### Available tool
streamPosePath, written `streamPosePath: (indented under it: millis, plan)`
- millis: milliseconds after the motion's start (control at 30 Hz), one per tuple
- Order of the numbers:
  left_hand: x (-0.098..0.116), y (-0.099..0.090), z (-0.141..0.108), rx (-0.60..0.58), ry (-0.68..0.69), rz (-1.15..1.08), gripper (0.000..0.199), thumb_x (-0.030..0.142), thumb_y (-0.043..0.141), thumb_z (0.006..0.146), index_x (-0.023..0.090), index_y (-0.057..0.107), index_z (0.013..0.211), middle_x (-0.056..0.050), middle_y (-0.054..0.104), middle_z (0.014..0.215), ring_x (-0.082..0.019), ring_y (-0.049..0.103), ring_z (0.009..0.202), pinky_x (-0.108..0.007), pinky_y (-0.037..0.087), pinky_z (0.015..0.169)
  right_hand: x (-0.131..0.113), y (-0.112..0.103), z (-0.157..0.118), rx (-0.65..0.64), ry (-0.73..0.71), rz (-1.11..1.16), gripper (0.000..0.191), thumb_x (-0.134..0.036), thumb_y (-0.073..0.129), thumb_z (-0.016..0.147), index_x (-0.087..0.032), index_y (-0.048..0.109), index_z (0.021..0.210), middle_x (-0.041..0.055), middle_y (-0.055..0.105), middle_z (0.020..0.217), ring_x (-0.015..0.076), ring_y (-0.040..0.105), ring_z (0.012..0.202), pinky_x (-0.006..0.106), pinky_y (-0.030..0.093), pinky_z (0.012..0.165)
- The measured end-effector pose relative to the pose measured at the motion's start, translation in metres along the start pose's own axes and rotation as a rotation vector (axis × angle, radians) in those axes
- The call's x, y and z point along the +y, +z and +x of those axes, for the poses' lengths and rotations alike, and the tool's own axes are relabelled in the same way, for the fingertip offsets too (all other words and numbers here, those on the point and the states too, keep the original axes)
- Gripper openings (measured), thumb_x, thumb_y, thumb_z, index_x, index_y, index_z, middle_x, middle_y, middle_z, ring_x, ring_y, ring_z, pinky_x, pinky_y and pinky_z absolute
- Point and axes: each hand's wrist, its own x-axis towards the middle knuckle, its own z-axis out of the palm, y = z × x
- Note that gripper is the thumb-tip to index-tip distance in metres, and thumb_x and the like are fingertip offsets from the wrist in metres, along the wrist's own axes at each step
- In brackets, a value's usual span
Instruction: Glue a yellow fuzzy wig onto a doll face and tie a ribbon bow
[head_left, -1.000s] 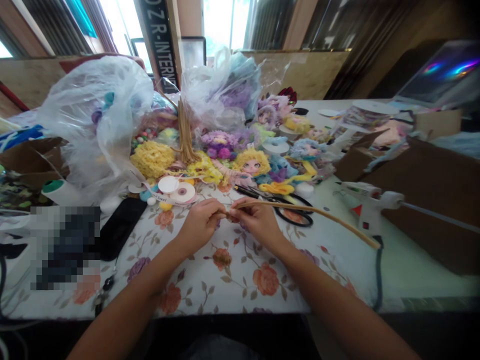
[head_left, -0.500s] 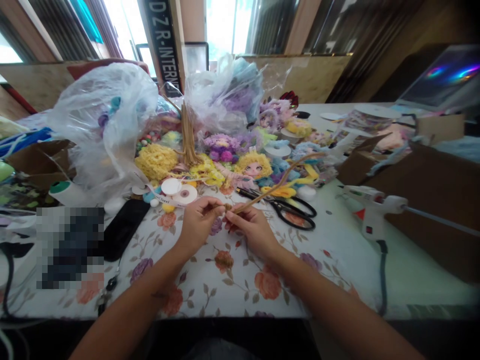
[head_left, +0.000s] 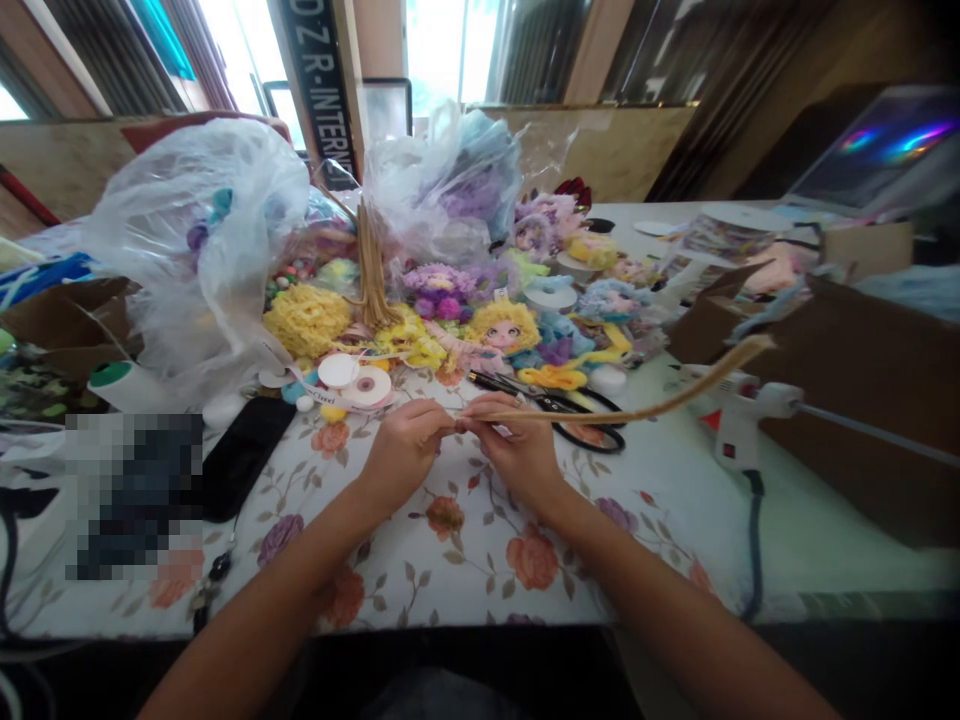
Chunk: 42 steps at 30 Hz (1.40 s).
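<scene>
My left hand (head_left: 407, 447) pinches the near end of a tan fuzzy pipe cleaner (head_left: 652, 407) over the table's middle. Close beside it, my right hand (head_left: 523, 450) is closed around the same stem, its fingertips almost meeting the left ones. From there the long end sweeps out to the right and curves upward. What the pinched end looks like is hidden by the fingers. Behind the hands stands a bundle of similar tan stems (head_left: 370, 270). Black-handled scissors (head_left: 619, 437) lie just beyond my right hand, partly under the stem.
A white glue gun (head_left: 742, 420) with a cord stands at right before a brown cardboard box (head_left: 840, 400). Ribbon spools (head_left: 367, 386), yellow fluffy yarn (head_left: 307, 322), a doll-faced plush piece (head_left: 501, 330) and plastic bags (head_left: 225, 200) crowd the back. A black phone (head_left: 247, 460) lies left.
The pipe cleaner's long end has swung down and out to the right, from a steep slant to nearly level. Both hands stay together, the right fingers having shifted on the stem.
</scene>
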Motion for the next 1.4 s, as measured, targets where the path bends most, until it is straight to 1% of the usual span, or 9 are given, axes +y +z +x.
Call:
streamPosePath:
  millis: [233, 433, 633, 700, 833, 967, 1200, 1300, 1400]
  plan:
    - [0.004, -0.006, 0.001, -0.034, -0.066, -0.283, 0.014, 0.017, 0.059, 0.081, 0.020, 0.070, 0.074, -0.005, 0.070, 0.076, -0.017, 0.064, 0.073, -0.031, 0.051, 0.070, -0.006, -0.008, 0.007, -0.186, 0.455, 0.468, 0.018, -0.033, 0.076, 0.068, -0.018, 0.067, 0.070, -0.0005, 0.063, 0.057, 0.0127, 0.056, 0.051, 0.025, 0.047, 0.051]
    - [0.012, -0.002, 0.005, 0.173, -0.279, -0.554, 0.004, 0.019, 0.074, 0.069, 0.019, 0.070, 0.067, -0.003, 0.068, 0.068, -0.015, 0.062, 0.065, -0.027, 0.050, 0.062, -0.006, 0.005, 0.004, -0.199, 0.717, 0.882, 0.023, -0.031, 0.080, 0.064, -0.018, 0.062, 0.071, -0.0039, 0.060, 0.062, 0.0082, 0.056, 0.053, 0.020, 0.047, 0.051]
    - [0.008, 0.005, 0.006, 0.332, -0.357, -0.478, 0.004, 0.021, 0.073, 0.071, 0.018, 0.071, 0.070, -0.002, 0.067, 0.069, -0.015, 0.061, 0.068, -0.028, 0.048, 0.066, -0.011, 0.020, -0.006, -0.078, 0.737, 0.786, 0.019, -0.034, 0.075, 0.069, -0.021, 0.062, 0.074, -0.0032, 0.060, 0.066, 0.0102, 0.056, 0.058, 0.020, 0.043, 0.049]
    - [0.005, 0.007, 0.006, 0.331, -0.372, -0.413, 0.003, 0.021, 0.071, 0.073, 0.018, 0.071, 0.072, -0.002, 0.067, 0.069, -0.016, 0.061, 0.068, -0.028, 0.048, 0.065, -0.011, 0.018, -0.009, -0.087, 0.614, 0.541, 0.016, -0.037, 0.069, 0.075, -0.021, 0.064, 0.073, -0.0011, 0.062, 0.064, 0.0131, 0.057, 0.058, 0.023, 0.042, 0.049]
    - [0.001, 0.006, 0.003, 0.232, -0.267, -0.199, 0.007, 0.017, 0.066, 0.077, 0.019, 0.072, 0.074, -0.003, 0.067, 0.069, -0.016, 0.061, 0.069, -0.028, 0.047, 0.066, -0.005, 0.007, -0.011, -0.119, 0.111, -0.019, 0.014, -0.030, 0.058, 0.085, -0.023, 0.070, 0.083, 0.0043, 0.068, 0.077, 0.0183, 0.060, 0.069, 0.031, 0.047, 0.065]
    - [-0.001, 0.006, -0.002, 0.084, -0.094, -0.054, 0.017, 0.012, 0.056, 0.083, 0.019, 0.071, 0.081, -0.004, 0.069, 0.078, -0.016, 0.063, 0.073, -0.027, 0.048, 0.069, -0.001, 0.003, -0.008, -0.021, -0.173, -0.242, 0.014, -0.023, 0.055, 0.087, -0.022, 0.068, 0.084, 0.0069, 0.066, 0.088, 0.0214, 0.059, 0.085, 0.036, 0.046, 0.079]
    - [0.014, -0.004, 0.002, -0.003, -0.055, 0.267, 0.015, 0.025, 0.055, 0.087, 0.018, 0.067, 0.084, -0.007, 0.070, 0.087, -0.021, 0.063, 0.084, -0.033, 0.050, 0.077, 0.001, 0.010, -0.005, -0.128, 0.199, -0.019, 0.013, -0.025, 0.045, 0.090, -0.020, 0.051, 0.079, -0.0024, 0.053, 0.060, 0.0125, 0.050, 0.051, 0.025, 0.042, 0.053]
    - [0.026, -0.031, 0.006, 0.001, -0.289, 0.801, 0.036, 0.038, 0.055, 0.085, 0.008, 0.061, 0.104, -0.023, 0.065, 0.102, -0.037, 0.056, 0.107, -0.051, 0.044, 0.088, 0.007, 0.008, -0.002, -0.055, 0.280, 0.002, 0.012, -0.029, 0.047, 0.088, -0.020, 0.050, 0.080, -0.0025, 0.052, 0.059, 0.0130, 0.049, 0.051, 0.025, 0.039, 0.051]
    - [0.019, -0.066, -0.004, -0.002, -0.585, 1.124, 0.062, 0.050, 0.048, 0.085, -0.005, 0.054, 0.112, -0.038, 0.057, 0.110, -0.050, 0.034, 0.127, -0.070, 0.022, 0.097, 0.012, 0.006, 0.000, -0.031, 0.352, 0.093, 0.014, -0.033, 0.047, 0.087, -0.021, 0.049, 0.081, -0.0034, 0.050, 0.056, 0.0132, 0.047, 0.049, 0.025, 0.038, 0.048]
